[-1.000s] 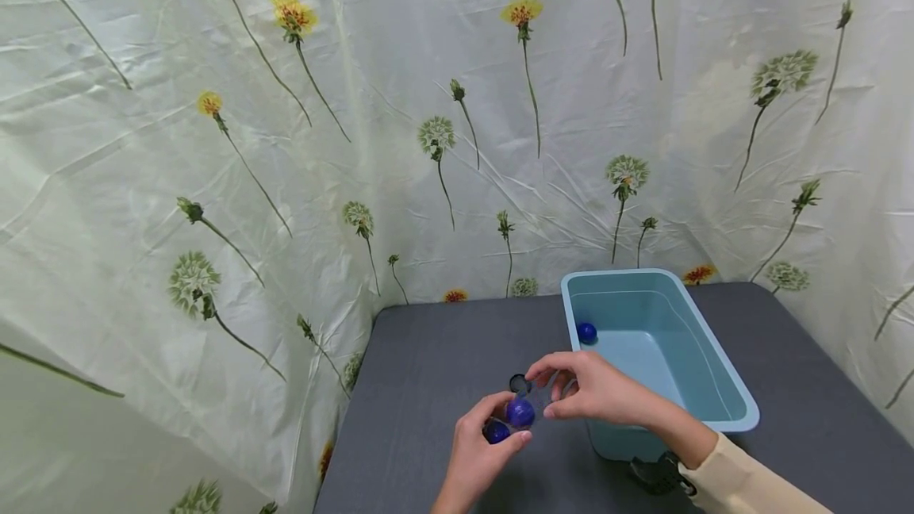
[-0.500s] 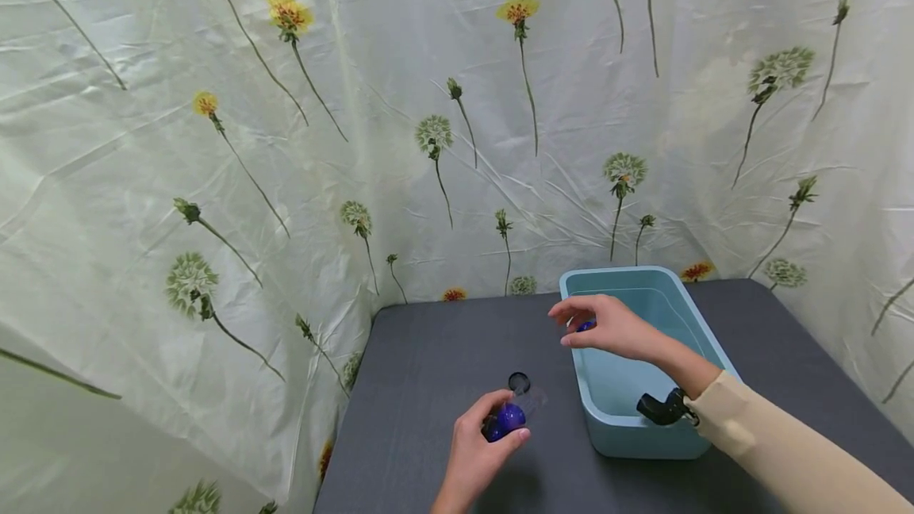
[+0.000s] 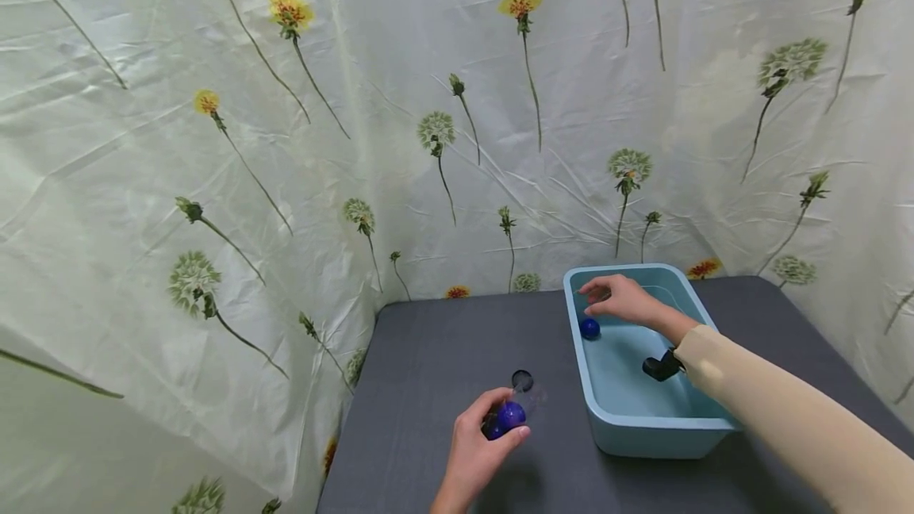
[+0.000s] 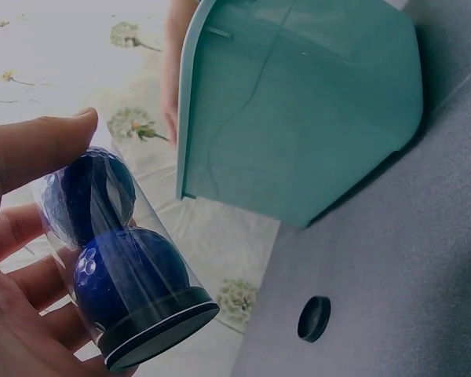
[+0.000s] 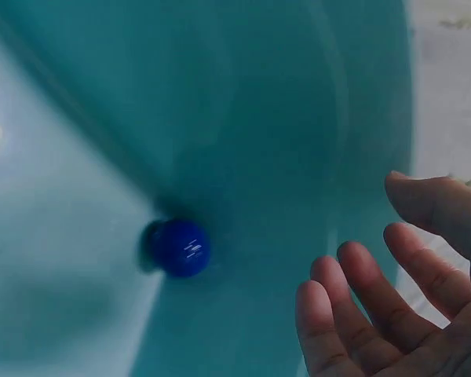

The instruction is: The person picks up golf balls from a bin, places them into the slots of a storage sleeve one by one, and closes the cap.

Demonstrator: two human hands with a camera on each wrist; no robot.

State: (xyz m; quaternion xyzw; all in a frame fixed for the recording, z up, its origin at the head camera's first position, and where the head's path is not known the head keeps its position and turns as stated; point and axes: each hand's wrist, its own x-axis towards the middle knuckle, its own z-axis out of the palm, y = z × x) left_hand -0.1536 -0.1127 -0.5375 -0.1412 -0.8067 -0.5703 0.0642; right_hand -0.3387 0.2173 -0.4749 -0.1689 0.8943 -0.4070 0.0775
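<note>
My left hand (image 3: 480,443) grips a clear plastic tube (image 4: 161,224) with a dark cap on its lower end in the left wrist view. Two dimpled blue golf balls (image 4: 133,271) sit inside it, one against the other. Over the far left part of the light-blue bin (image 3: 657,439) is my right hand (image 3: 624,300), its fingers loosely bent with nothing between them. Below those fingers, a single blue ball (image 5: 180,248) lies on the bin floor close to the wall.
On the dark grey table (image 3: 421,355), just beyond the tube, lies a loose black round cap (image 4: 314,318). A wrist-worn black camera (image 3: 662,366) hangs under the right sleeve, over the bin. Behind the table hangs a white curtain (image 3: 493,181) printed with dandelions.
My right hand has moved away from the tube, rightward and forward, to over the bin. The left hand stays in place, while the upper ball has shifted slightly closer to the palm.
</note>
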